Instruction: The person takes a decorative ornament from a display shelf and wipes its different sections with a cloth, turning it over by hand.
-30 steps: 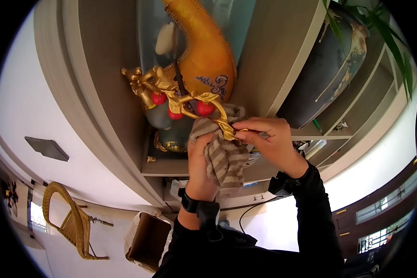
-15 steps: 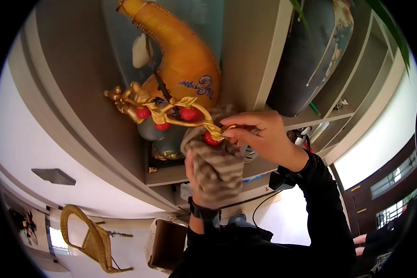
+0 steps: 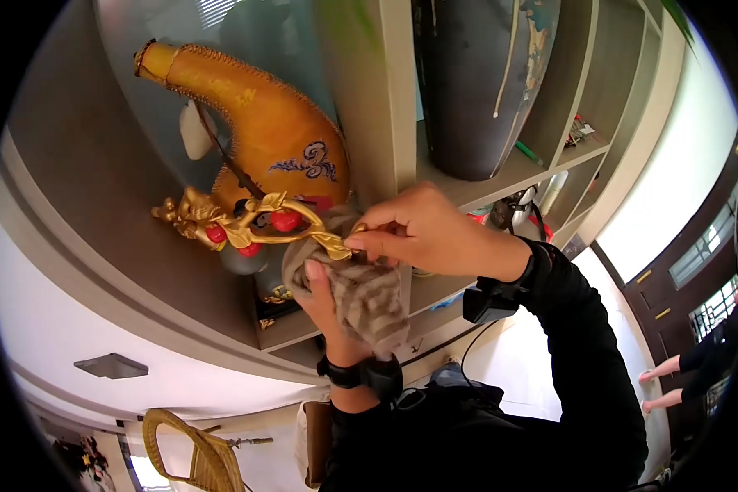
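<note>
A golden branch-shaped ornament (image 3: 258, 228) with small figures at its far end and red fruits along it is held out in front of a shelf. My right hand (image 3: 443, 234) pinches its near end between thumb and fingers. A brown-and-beige striped cloth (image 3: 369, 299) is bunched in my left hand (image 3: 326, 307), pressed up under the ornament near my right fingertips. The left thumb shows; its other fingers are hidden behind the cloth. Behind the ornament stands an orange leather-look gourd-shaped flask (image 3: 283, 135) with a blue scroll pattern.
A tall dark vase (image 3: 480, 90) stands in the neighbouring shelf compartment. Green leaves (image 3: 682, 20) hang at the upper right. A wicker chair (image 3: 193, 451) and a box (image 3: 316, 443) are on the floor. At the right edge another person's arms (image 3: 664, 385) show.
The view has shifted, so the shelf things sit further left. My left hand has brought the cloth over the red fruit nearest my right fingers, covering it; the left thumb now shows.
</note>
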{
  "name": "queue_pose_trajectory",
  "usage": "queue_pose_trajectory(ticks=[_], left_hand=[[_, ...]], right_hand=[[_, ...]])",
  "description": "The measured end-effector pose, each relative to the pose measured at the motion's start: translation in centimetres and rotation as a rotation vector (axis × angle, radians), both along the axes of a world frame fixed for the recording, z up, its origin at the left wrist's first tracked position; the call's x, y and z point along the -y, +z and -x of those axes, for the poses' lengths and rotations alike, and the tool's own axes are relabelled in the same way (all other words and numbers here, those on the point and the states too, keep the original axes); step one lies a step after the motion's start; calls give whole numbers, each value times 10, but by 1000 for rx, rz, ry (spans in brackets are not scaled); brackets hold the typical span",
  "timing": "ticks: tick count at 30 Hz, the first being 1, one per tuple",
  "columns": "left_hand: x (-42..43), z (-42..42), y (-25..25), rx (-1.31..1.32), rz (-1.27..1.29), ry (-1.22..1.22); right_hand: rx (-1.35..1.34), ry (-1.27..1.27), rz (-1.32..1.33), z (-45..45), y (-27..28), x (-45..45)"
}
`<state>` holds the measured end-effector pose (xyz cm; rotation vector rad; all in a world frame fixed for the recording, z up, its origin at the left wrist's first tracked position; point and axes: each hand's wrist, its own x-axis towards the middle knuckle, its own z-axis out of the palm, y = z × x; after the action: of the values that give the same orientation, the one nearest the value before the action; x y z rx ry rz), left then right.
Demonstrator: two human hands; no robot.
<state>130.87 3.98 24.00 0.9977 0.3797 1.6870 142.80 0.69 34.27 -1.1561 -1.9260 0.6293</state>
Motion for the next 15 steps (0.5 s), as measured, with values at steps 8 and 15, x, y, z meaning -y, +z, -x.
queue_pose_trajectory(ticks=[8,15], left_hand=[[-4,7,-18,381,504,-453],[-11,9,-28,588,176,-746]], right_hand=[[-48,18,178,2,1,2],[-98,-47,204,2,2,1]])
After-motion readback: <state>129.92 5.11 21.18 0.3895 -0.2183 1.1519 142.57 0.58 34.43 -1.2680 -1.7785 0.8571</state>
